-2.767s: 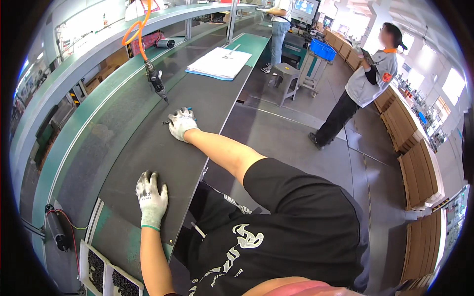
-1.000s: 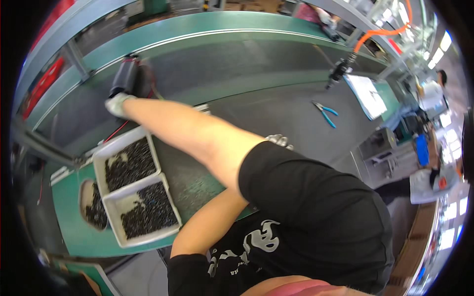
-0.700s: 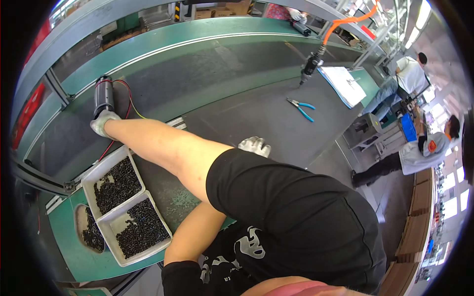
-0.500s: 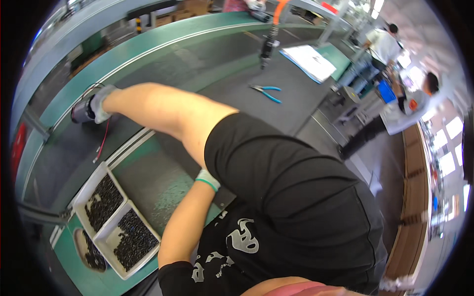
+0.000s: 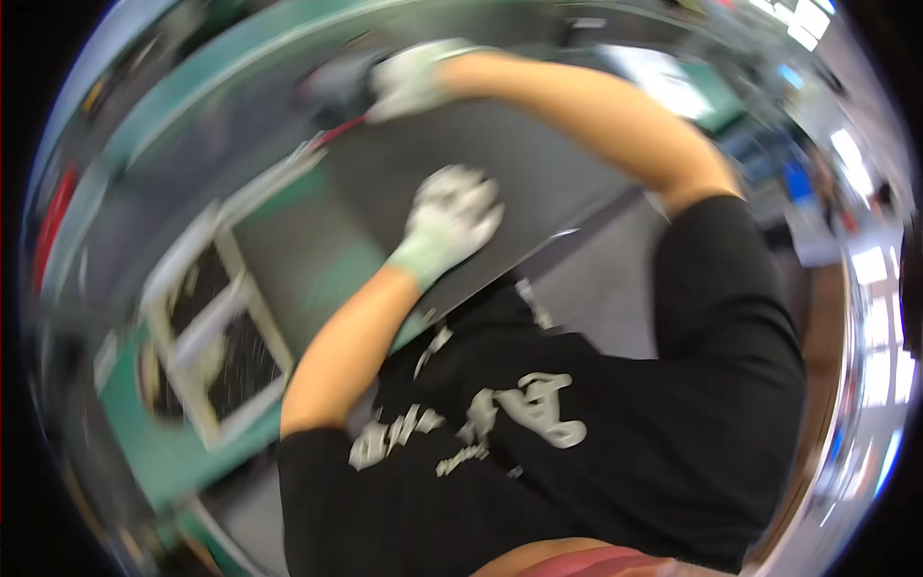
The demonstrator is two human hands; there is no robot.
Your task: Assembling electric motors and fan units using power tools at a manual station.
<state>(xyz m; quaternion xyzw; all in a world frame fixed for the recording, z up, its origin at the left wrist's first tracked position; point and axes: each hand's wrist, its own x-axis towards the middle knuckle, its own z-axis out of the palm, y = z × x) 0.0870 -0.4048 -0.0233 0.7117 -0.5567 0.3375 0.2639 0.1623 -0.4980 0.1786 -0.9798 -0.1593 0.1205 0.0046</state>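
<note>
My right hand (image 5: 413, 82), in a pale glove, reaches across the bench and grips a dark cylindrical part (image 5: 341, 88), blurred by motion. From this part a red wire (image 5: 338, 131) trails down to the left. My left hand (image 5: 450, 216), also gloved, with a mint cuff, is over the dark mat (image 5: 548, 183) in front of me. Its fingers look a little apart and bent, with nothing visible in them, though blur softens them.
White trays (image 5: 213, 327) with small black pieces stand at the left on the green bench, beside a round dish (image 5: 154, 380). A clipboard with papers (image 5: 663, 82) lies at the far right. A blue bin (image 5: 798, 181) is blurred beyond the bench.
My right hand has brought the dark cylinder from the far left toward the middle. My left hand, earlier mostly hidden behind my right arm, now shows over the mat. The pliers are out of sight.
</note>
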